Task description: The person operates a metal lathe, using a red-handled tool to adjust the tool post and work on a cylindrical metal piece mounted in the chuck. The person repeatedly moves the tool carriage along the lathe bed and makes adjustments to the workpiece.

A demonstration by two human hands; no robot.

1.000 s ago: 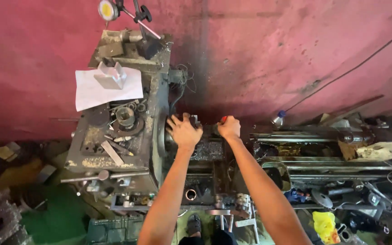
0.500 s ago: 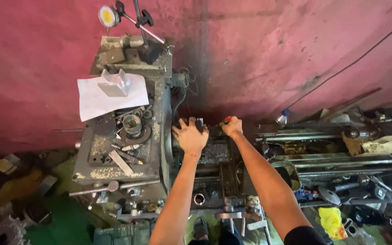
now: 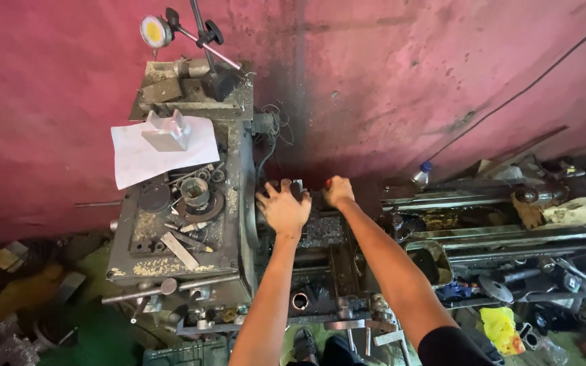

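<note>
Lathe chuck (image 3: 293, 193) — lies directly under the left hand (image 3: 283, 209), whose fingers are spread wide over it. Just to its right, the right hand (image 3: 338, 191) is closed around a red-tipped handle (image 3: 327, 182). Left of both — the headstock (image 3: 178, 224), bearing a white paper sheet (image 3: 161, 156) and a metal block (image 3: 168, 131).

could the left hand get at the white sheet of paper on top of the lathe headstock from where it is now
Probably yes: the left hand rests spread on the chuck, and the white sheet of paper lies up-left on the headstock top, with only low metal bits between.
</note>
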